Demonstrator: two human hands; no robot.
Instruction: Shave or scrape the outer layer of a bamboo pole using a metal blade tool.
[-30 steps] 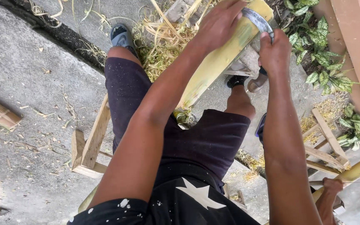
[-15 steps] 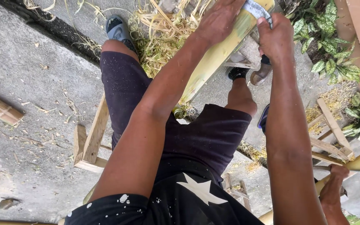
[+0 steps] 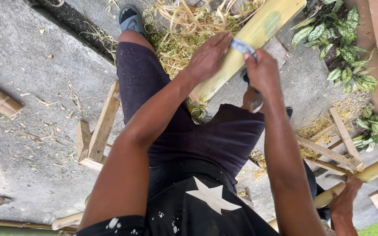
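Bamboo stripping, viewed from above the seated worker. A thick pale green bamboo pole (image 3: 250, 48) slopes from the upper right of the view down to the lap, its lower end resting against the dark shorts (image 3: 206, 131) between the knees. The left hand (image 3: 208, 57) lies on the upper face of the pole, fingers (image 3: 222, 41) spread and pressed flat along the stem, steadying it rather than wrapping it. The right hand (image 3: 263, 74) is clenched round the handle of a curved metal blade (image 3: 243, 45), whose edge lies across the pole just beside the left fingertips; the handle end shows below the fist. The step in hand appears to be shaving the outer skin, judged from the blade set crosswise on the stem and from the heap of dry shavings (image 3: 184, 30) on the concrete ground (image 3: 31, 87) beyond the knees. The next stroke would call for a firm hold by the left hand, kept clear of the edge, and an even pull of the blade along the grain. A wooden stool frame (image 3: 97, 135) stands beneath the left thigh, and leafy plants (image 3: 342, 39) grow at the upper right. Another person's hand (image 3: 346, 201) grips a second bamboo pole (image 3: 372, 172) at the lower right
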